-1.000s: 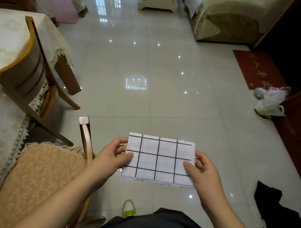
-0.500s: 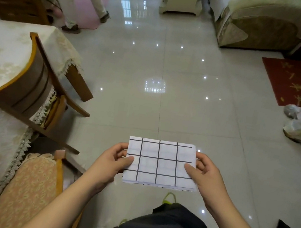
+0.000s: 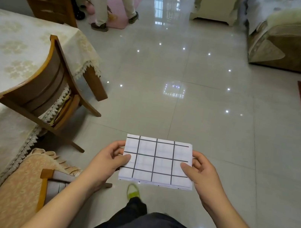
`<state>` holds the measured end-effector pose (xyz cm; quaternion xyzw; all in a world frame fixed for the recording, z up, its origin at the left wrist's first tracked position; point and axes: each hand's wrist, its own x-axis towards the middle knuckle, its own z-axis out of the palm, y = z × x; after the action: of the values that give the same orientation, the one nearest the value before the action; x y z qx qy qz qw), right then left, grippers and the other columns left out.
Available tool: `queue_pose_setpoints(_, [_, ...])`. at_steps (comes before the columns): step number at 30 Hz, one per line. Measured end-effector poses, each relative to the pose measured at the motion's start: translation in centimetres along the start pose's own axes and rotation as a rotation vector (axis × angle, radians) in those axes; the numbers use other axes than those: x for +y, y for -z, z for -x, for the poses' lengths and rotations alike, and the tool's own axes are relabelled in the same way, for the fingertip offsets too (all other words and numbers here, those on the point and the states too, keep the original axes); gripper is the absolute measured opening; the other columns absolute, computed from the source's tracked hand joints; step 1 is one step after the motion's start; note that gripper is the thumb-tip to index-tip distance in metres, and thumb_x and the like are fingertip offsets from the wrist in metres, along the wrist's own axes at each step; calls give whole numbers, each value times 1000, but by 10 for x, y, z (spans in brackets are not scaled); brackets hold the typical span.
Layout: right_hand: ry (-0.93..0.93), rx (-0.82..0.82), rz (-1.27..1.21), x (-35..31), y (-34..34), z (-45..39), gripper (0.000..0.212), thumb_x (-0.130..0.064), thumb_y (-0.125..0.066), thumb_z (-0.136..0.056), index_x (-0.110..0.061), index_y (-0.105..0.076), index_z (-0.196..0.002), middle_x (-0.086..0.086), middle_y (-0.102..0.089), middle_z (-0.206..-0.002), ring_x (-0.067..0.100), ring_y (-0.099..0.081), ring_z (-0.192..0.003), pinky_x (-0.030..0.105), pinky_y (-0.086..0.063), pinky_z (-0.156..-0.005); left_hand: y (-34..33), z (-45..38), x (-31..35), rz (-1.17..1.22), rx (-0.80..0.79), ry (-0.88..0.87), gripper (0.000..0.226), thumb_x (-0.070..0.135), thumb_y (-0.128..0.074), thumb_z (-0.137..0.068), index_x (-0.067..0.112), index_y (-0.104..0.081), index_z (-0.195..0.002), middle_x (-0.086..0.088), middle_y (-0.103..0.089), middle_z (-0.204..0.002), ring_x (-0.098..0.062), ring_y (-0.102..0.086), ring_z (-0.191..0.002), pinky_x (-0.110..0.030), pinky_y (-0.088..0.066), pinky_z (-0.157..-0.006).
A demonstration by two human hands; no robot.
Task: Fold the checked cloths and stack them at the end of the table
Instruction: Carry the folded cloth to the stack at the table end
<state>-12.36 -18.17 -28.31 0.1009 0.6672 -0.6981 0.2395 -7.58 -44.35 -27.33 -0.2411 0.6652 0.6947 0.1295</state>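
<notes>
fingers (image 3: 126,158) of both hands pinching folded cloth (image 3: 156,161)

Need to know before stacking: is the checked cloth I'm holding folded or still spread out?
Folded: the checked cloth is a compact rectangle with layered edges along its near side, pinched between left hand and right hand.

The desk (image 3: 6,65) lies to my left, its near edge lined by a tilted wooden chair (image 3: 45,90) and a cushioned chair (image 3: 25,177). Right of the desk, bare tiled floor (image 3: 193,120) stretches ahead, and its cloth top is open.
</notes>
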Motion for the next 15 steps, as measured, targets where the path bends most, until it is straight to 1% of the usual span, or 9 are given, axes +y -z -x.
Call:
queue_pose_setpoints(2, [-6, -23, 16, -8, -8, -20, 32, 0, -60, -92, -17, -60, -119, 1, -74, -104, 20, -72, -95, 28, -58, -73, 8, -16, 5, 19, 28, -2, 31, 2, -58, -93, 20, -60, -118, -23, -68, -106, -28, -70, -90, -40, -56, -82])
queue_pose_setpoints(4, [-6, -43, 42, -19, -16, -42, 33, 0, -61, -92, -17, -60, -119, 1, -74, -104, 20, -72, -96, 28, -58, -73, 16, -33, 11, 42, 49, -1, 30, 2, -58, -93, 20, -59, -118, -20, -69, -105, -28, -70, -90, -36, -57, -79])
queue_pose_setpoints(8, [-3, -68, 91, -43, -41, -90, 32, 1, -62, -91, -17, -60, -118, 3, -74, -104, 22, -72, -93, 26, -57, -69, 41, -71, 25, 72, 63, 3, 32, 3, -59, -93, 21, -59, -119, -23, -67, -108, -36, -67, -100, -46, -54, -90])
queue_pose_setpoints(10, [-4, -84, 100, -58, -57, -113, 31, 1, -61, -91, -16, -60, -117, 4, -74, -103, 23, -72, -92, 27, -57, -68, 57, -89, 35, 86, 74, 5, 32, 4, -60, -93, 23, -59, -120, -24, -67, -108, -36, -67, -100, -48, -53, -93])
queue_pose_setpoints(12, [-1, -109, 124, -71, -71, -135, 30, 2, -61, -91, -14, -60, -117, 7, -74, -102, 25, -72, -91, 28, -57, -68, 72, -105, 45, 90, 80, 2, 33, 5, -60, -93, 23, -59, -120, -21, -68, -107, -35, -68, -99, -49, -53, -93])
queue_pose_setpoints(15, [14, -128, 150, -89, -94, -166, 32, 1, -61, -91, -15, -60, -118, 6, -74, -102, 24, -72, -91, 27, -56, -67, 94, -126, 63, 108, 93, -10, 33, 5, -59, -94, 21, -58, -122, -15, -71, -104, -30, -70, -96, -41, -56, -87])
